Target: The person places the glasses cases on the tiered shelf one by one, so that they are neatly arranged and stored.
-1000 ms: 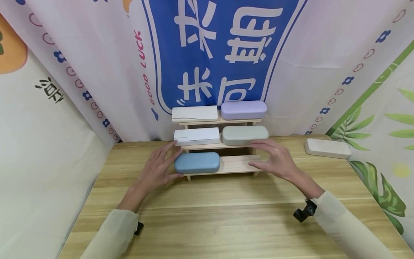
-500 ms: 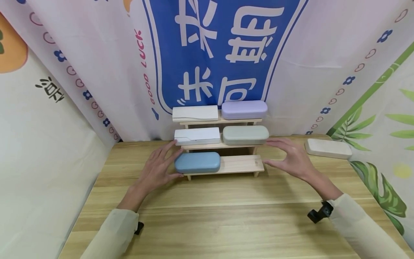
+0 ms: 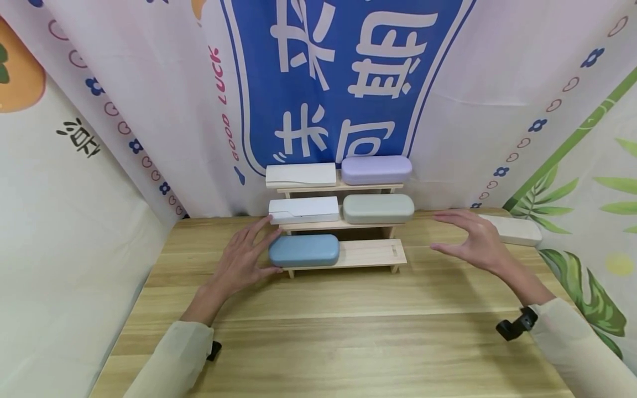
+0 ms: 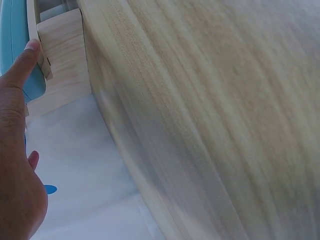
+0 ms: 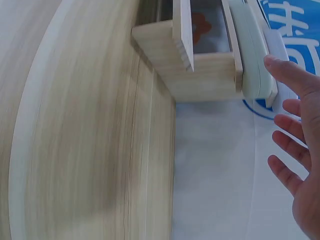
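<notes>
A three-step wooden stand (image 3: 372,252) bears several glasses cases. On its lowest step, at the left, lies a blue glasses case (image 3: 303,250). My left hand (image 3: 240,255) has its fingers spread at the stand's left end; in the left wrist view the thumb (image 4: 25,62) touches the step's edge beside the blue case. My right hand (image 3: 473,240) is in the air right of the stand, thumb and fingers apart, holding nothing. Behind it, partly hidden, an off-white glasses case (image 3: 517,230) lies on the table.
The middle step holds a white case (image 3: 303,205) and a grey-green case (image 3: 378,208). On the top step are another white case (image 3: 301,174) and a lilac case (image 3: 376,169). A printed curtain (image 3: 448,132) hangs behind the wooden table (image 3: 348,342).
My right hand has moved right, away from the stand's right end and toward the off-white case, which it now partly covers. My left hand has stayed in place.
</notes>
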Demonstrator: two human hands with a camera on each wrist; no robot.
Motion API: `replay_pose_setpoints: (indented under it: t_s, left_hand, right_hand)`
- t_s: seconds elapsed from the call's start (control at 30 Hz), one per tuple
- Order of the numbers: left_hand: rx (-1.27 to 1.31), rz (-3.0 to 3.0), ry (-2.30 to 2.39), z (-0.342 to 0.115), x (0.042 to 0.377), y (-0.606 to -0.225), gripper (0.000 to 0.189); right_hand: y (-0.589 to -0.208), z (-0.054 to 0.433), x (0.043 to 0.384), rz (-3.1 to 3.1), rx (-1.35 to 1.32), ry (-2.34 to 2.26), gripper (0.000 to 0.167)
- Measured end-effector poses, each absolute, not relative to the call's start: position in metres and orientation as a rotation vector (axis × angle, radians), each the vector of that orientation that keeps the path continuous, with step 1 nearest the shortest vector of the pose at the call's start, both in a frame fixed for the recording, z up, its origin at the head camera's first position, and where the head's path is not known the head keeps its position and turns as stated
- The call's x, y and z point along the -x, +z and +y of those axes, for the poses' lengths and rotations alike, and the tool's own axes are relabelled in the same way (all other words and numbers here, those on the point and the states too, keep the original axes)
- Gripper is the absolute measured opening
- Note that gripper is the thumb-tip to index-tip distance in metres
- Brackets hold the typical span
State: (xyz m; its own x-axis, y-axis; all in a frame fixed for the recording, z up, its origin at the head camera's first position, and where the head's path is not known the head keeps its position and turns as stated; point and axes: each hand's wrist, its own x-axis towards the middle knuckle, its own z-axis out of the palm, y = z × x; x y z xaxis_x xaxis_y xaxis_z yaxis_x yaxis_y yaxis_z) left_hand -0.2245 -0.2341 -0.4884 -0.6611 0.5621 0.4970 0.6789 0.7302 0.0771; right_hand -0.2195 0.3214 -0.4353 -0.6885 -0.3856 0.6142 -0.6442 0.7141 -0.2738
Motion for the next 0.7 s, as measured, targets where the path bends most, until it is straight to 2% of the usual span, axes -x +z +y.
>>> replay_pose_setpoints:
  t_s: [0.7]
  left_hand:
    - [0.926, -2.512, -0.326, -0.233, 0.223, -0.488, 0.107]
  right_hand:
    - [-0.436, 0.383, 0.227, -2.555, -0.721, 0.607, 0.07]
